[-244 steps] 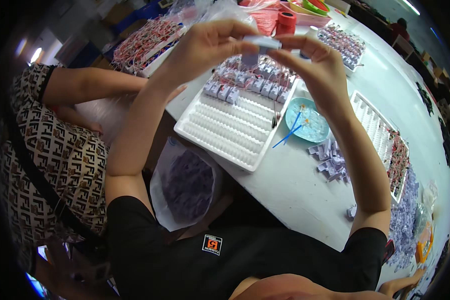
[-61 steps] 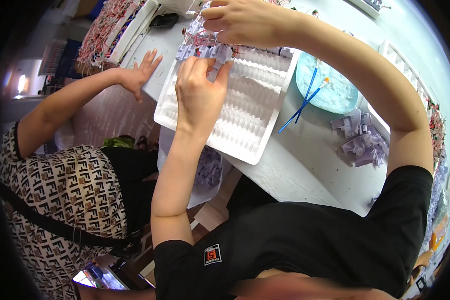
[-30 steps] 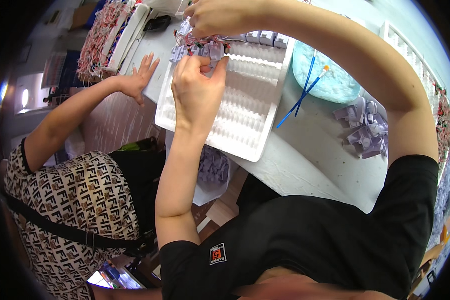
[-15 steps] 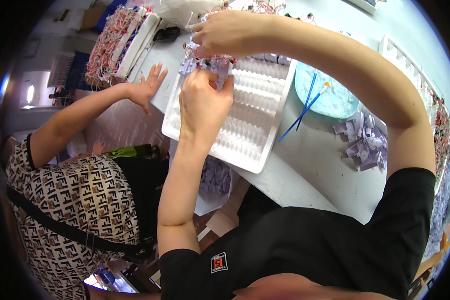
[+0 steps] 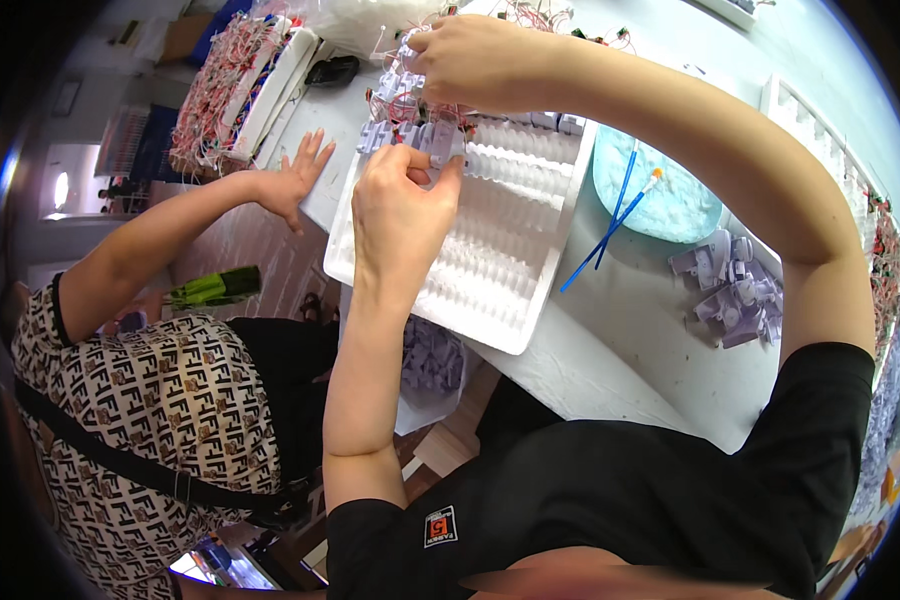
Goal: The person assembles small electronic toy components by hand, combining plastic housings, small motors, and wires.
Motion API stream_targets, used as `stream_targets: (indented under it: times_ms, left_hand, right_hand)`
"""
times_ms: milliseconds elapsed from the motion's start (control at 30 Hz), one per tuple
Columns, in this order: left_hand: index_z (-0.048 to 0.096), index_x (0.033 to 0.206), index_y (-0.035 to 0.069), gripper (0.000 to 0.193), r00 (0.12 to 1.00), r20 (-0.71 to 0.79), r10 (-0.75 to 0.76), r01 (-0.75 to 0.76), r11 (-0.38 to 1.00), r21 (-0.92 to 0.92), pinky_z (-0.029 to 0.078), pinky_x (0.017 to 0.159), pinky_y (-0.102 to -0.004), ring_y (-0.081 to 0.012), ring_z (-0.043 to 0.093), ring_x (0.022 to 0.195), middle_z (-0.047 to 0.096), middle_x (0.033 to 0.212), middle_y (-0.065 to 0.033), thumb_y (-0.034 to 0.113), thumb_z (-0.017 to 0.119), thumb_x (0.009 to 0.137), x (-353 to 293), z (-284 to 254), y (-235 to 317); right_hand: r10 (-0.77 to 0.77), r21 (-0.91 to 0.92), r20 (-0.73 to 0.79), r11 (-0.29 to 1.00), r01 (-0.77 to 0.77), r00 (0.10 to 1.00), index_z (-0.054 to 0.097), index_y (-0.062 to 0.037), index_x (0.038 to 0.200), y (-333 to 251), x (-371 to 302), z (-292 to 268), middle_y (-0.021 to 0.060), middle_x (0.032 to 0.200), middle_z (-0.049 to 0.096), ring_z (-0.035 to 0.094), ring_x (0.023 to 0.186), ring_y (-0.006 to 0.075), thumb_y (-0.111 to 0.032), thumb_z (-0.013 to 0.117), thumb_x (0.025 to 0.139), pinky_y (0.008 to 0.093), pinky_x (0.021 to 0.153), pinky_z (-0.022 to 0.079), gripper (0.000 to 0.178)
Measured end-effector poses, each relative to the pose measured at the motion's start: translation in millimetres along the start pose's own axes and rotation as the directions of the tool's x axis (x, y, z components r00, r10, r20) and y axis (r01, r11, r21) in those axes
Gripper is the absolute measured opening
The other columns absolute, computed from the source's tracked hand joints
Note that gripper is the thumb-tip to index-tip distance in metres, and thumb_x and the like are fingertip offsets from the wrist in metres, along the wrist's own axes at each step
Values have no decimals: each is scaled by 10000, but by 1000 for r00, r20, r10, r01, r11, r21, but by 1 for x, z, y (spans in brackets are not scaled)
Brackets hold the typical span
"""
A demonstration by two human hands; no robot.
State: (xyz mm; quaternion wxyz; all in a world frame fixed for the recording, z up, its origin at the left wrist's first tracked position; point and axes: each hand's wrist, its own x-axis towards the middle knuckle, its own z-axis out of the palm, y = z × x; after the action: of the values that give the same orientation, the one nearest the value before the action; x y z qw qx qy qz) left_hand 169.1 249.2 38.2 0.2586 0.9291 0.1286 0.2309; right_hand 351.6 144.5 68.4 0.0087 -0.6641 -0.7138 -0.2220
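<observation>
A white table (image 5: 630,345) is stretching across the workroom, its near edge running down toward four o'clock, and a white ridged tray (image 5: 485,270) is lying on it, serving here as the clock's centre. At eleven o'clock within the tray, a row of pale lilac plastic housings (image 5: 380,137) is sitting in the ridges; they are looking blocky and matte, standing close side by side, with thin red and white wires (image 5: 400,100) tangling just behind them.

The left hand (image 5: 402,205) is pinching the lilac housing (image 5: 443,142) at the row's right end between thumb and forefinger, the other fingers curling inward. The right hand (image 5: 475,62) is bending over the wired housings at twelve o'clock; its fingertips are partly hiding, so whether it is gripping anything I cannot tell.

At three o'clock a light-blue bowl (image 5: 665,215) is standing beside the tray, two blue-handled brushes (image 5: 610,225) crossing over its rim. Between three and four o'clock, loose lilac parts (image 5: 738,295) are lying heaped. Between nine and ten o'clock, a co-worker's hand (image 5: 292,185) is spreading its fingers at the table's edge, and at ten a wire-filled tray (image 5: 232,95) is resting.
</observation>
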Motion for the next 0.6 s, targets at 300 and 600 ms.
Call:
stream_targets:
  times_ms: [300,600]
  left_hand:
    - [646,768,-33,278,997,6,75,-76,995,65,523,759,-456,-372,663,799,670,828,-176,184,818,792,3,2,2]
    - [649,775,-21,252,997,-16,69,-68,996,58,522,781,-468,-378,661,827,666,844,-173,172,808,801,-4,10,0]
  right_hand:
    - [102,439,185,882,-175,977,791,-89,891,-20,4,-37,104,984,676,635,1106,299,-91,750,761,408,908,532,136]
    - [9,402,148,913,-69,989,801,-86,899,-19,3,-19,88,874,684,618,1088,300,-29,759,743,402,898,539,171]
